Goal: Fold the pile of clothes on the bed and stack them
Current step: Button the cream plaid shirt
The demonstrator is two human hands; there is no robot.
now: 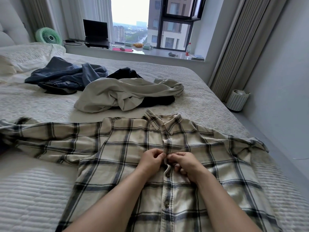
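Left hand [151, 159] and right hand [181, 162] both pinch plaid shirt [127, 148] placket at a button; risk: misaligned placket skews the fold.

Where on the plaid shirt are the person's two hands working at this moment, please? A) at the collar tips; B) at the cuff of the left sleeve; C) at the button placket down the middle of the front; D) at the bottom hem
C: the left hand and right hand meet and pinch the button strip in the middle of the plaid shirt, below the collar.
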